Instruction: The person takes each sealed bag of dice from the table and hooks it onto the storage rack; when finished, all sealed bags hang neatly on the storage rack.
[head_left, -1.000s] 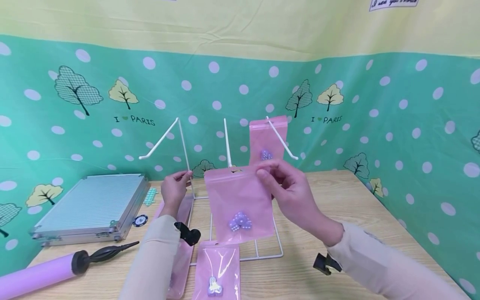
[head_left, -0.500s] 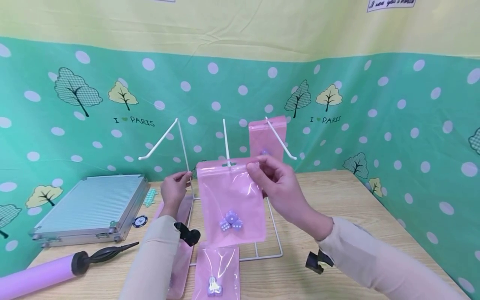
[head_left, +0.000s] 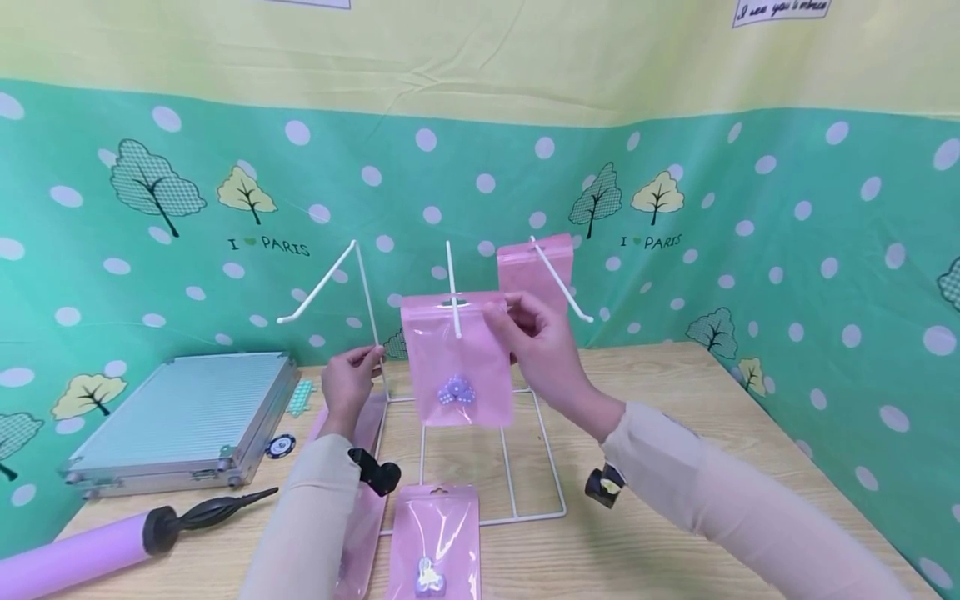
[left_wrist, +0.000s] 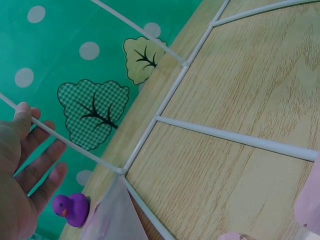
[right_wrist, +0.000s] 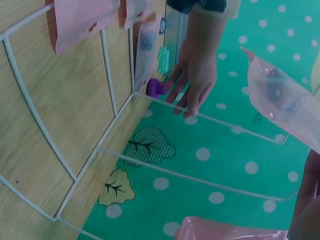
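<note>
A white wire display rack [head_left: 525, 518] stands on the table, with three hook arms at the top. My right hand [head_left: 551, 354] pinches the upper right corner of a pink zip bag [head_left: 420, 354] holding purple dice [head_left: 456, 390]. The middle hook [head_left: 453, 279] passes through the bag's hang hole, its tip showing in front. My left hand [head_left: 348, 385] holds the rack's left upright between thumb and fingers; in the left wrist view the other fingers spread loosely. Another pink bag [head_left: 528, 271] hangs on the right hook.
More pink bags lie in front, one [head_left: 435, 533] holding a small shiny charm. At left are a silver case [head_left: 187, 408], a poker chip [head_left: 281, 445] and a purple hand pump [head_left: 82, 554]. A purple duck [left_wrist: 75, 210] sits near the rack's back left corner.
My right hand has moved the dice bag left and back, so the middle hook now comes through its hole. My left hand has stayed on the upright.
</note>
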